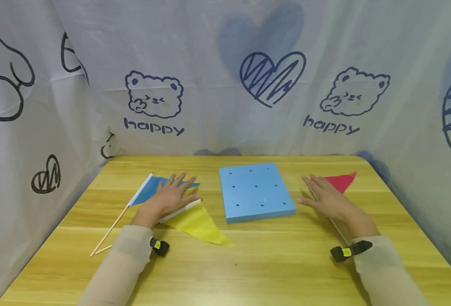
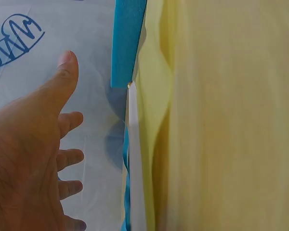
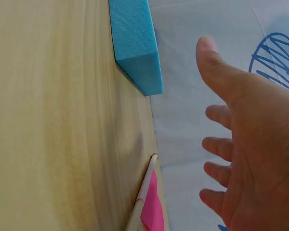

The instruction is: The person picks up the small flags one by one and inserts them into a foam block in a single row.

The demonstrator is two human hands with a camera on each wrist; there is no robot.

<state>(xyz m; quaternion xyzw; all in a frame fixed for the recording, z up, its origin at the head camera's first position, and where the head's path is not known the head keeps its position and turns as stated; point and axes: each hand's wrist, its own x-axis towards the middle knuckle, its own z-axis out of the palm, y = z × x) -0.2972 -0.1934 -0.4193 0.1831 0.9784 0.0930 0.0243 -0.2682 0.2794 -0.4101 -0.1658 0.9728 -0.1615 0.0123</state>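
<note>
My left hand point(image 1: 169, 197) hovers over the blue pennant flag point(image 1: 145, 191) and the yellow pennant flag point(image 1: 198, 223), fingers spread and nothing held. In the left wrist view its thumb and fingers point(image 2: 70, 158) stand apart from the flags. Over the red pennant flag point(image 1: 341, 182) is my right hand point(image 1: 326, 199), palm down with extended fingers, covering part of the flag's stick. The right wrist view shows that hand raised above the table, the flag below it. Between the hands lies a square light-blue foam block point(image 1: 253, 193) with several small holes in its top.
All of this lies on a wood-grain table point(image 1: 271, 272). A white curtain point(image 1: 210, 106) with drawn hearts and bears hangs behind and at both sides. The wooden sticks point(image 1: 110, 229) of the blue and yellow flags converge at the left. Each wrist wears a black strap point(image 1: 363, 246).
</note>
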